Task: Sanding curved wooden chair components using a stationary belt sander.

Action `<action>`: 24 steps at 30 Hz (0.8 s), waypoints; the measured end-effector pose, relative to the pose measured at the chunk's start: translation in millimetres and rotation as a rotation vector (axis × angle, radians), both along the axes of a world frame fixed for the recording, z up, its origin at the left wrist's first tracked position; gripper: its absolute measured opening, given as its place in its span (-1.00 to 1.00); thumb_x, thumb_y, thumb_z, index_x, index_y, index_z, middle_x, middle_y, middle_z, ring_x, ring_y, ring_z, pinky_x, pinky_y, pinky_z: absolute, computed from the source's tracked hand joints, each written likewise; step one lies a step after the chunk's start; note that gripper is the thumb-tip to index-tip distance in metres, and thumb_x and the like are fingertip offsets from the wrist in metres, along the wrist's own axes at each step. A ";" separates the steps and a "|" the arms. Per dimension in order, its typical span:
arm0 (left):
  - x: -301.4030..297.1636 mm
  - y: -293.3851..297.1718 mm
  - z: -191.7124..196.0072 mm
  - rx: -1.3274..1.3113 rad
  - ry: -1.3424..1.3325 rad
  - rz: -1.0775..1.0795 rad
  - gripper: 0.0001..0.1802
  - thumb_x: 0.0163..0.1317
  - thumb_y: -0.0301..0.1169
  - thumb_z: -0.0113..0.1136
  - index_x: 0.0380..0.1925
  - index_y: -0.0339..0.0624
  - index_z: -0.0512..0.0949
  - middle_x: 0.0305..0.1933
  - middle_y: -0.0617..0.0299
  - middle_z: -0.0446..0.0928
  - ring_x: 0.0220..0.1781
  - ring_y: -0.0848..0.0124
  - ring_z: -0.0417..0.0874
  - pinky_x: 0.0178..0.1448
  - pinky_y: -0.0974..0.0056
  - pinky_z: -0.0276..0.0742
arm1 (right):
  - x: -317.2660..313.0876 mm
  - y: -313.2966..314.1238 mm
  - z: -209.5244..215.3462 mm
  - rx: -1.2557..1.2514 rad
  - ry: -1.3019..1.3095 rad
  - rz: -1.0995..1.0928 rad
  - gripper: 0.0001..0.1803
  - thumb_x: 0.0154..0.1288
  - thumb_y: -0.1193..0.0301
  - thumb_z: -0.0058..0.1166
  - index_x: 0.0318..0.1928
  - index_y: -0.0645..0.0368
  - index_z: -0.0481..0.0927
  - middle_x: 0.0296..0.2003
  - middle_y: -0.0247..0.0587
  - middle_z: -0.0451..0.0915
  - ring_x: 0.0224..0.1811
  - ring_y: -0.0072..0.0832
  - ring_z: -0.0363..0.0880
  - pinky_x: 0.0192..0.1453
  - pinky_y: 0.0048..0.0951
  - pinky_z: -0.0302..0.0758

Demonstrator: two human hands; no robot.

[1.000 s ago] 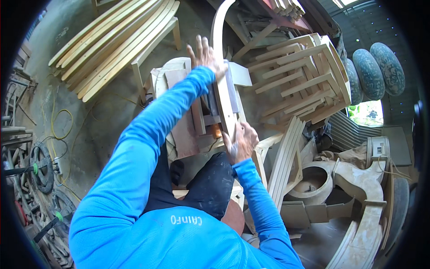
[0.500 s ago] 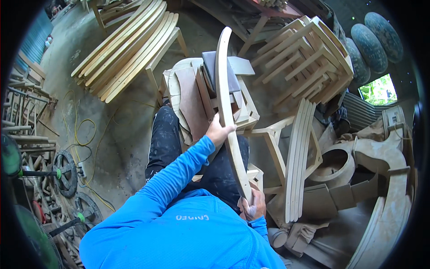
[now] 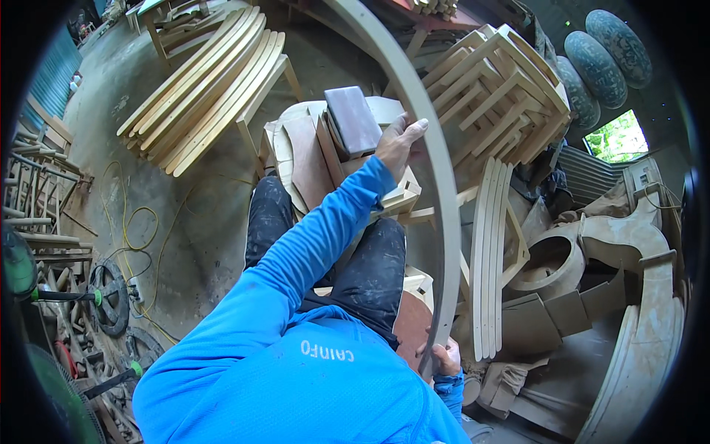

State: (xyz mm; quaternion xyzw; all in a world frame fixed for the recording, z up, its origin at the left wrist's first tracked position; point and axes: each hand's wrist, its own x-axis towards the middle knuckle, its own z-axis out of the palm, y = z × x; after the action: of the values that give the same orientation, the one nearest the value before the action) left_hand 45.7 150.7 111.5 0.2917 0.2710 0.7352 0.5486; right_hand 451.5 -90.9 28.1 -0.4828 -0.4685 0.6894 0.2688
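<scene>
A long curved wooden slat [image 3: 441,185] stands raised on my right, its upper end running out past the top of the picture. Against the slat's inner edge, part way up, my left hand [image 3: 400,146] is closed on it with the thumb toward the front; some fingers are hidden. Low down, my right hand [image 3: 446,358] grips the slat's bottom end. Beyond my knees, a grey-mauve flat block [image 3: 355,120] leans on a pile of wooden parts, beside a curved brown board [image 3: 316,164].
Curved slats are stacked on a wooden frame [image 3: 248,135] at far left. More slats [image 3: 488,259] lean at right, below stacked wooden frames [image 3: 510,89]. A yellow cable [image 3: 156,244] trails over the floor. Dusty ducting [image 3: 629,240] stands far right, wheeled machinery [image 3: 109,292] left.
The slat has moved up and to the right, turning to show a greyer face. My left hand has travelled up and right with it; my right hand has shifted slightly right and down.
</scene>
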 end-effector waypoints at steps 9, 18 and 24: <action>59.9 -27.9 -120.2 -0.323 0.483 0.127 -0.55 0.39 -0.12 0.27 0.06 -0.27 0.57 -0.11 0.08 0.70 -0.09 0.24 0.77 -0.01 0.11 0.72 | -69.6 42.3 14.1 0.108 -0.210 -0.043 -0.19 0.44 0.06 0.24 0.50 0.18 0.21 -0.37 -0.24 0.57 -0.52 -0.53 0.57 -0.47 -0.47 0.56; -31.6 -13.5 -74.3 -0.346 1.678 0.729 -0.51 0.26 0.03 0.24 0.00 -0.09 0.62 0.11 0.04 0.56 0.40 0.05 0.37 0.51 -0.18 0.12 | -40.2 -9.3 -13.0 0.046 -0.165 -0.118 -0.06 0.37 0.00 0.32 0.56 0.13 0.17 -0.25 -0.22 0.62 -0.59 -0.53 0.57 -0.56 -0.48 0.54; -48.2 54.8 -108.6 -0.754 1.882 0.301 0.01 0.39 0.28 -0.09 0.62 -0.16 0.01 0.72 -0.05 -0.20 0.75 0.03 -0.36 0.67 -0.27 -0.59 | -31.6 -23.6 -4.8 -0.003 -0.267 -0.098 -0.11 0.39 0.16 0.31 0.57 0.16 0.17 -0.32 -0.27 0.60 -0.53 -0.56 0.54 -0.50 -0.50 0.54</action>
State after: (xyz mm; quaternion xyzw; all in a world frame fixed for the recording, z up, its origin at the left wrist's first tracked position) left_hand -2.4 205.6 2.9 0.5220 0.8389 0.1365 0.0718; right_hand 419.8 -114.5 23.3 -0.5929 -0.4749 0.6057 0.2369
